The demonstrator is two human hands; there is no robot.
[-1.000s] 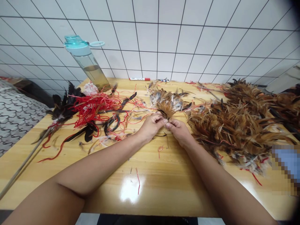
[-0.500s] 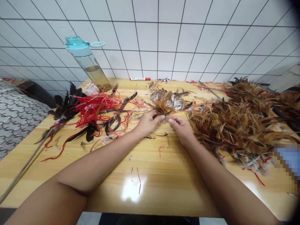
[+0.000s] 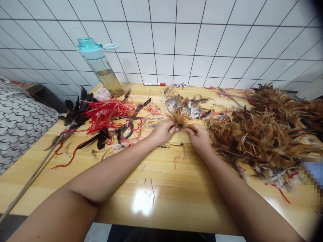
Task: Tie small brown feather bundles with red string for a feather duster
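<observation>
Head view, far left: white cloth (image 3: 27,124) with dark wavy lines, beside the light wooden surface (image 3: 191,205). Next, a stick (image 3: 32,183) slanting across the surface's left side, with black feathers (image 3: 74,112) gathered at its upper end. Just beside those, a tangle of red string (image 3: 107,113), with a crumpled whitish lump (image 3: 103,94) at its back and, behind that, a clear bottle (image 3: 109,80) with a teal lid, partly filled with yellowish liquid. In front of the string, loose dark feathers (image 3: 102,138). Toward the middle, at the foot of the tiled wall (image 3: 163,37), a white marker with a red cap (image 3: 154,84); well in front of it, a short red thread (image 3: 152,193).

Left hand (image 3: 164,131) closed around the lower left of a brown feather bundle (image 3: 179,117), feathers fanned out around a dark core. Behind the bundle, a greyish feather pile (image 3: 185,105); in front, a red string loop (image 3: 176,161) on the surface.

Right hand (image 3: 200,138) pinching a slim brown tuft (image 3: 191,128) at the bundle's right edge; cannot tell whether attached to it. Farther right, a broad heap of brown feathers (image 3: 262,137), with red strings at its front. At the right edge, a pixelated bluish object (image 3: 315,171), too blurred to identify.
</observation>
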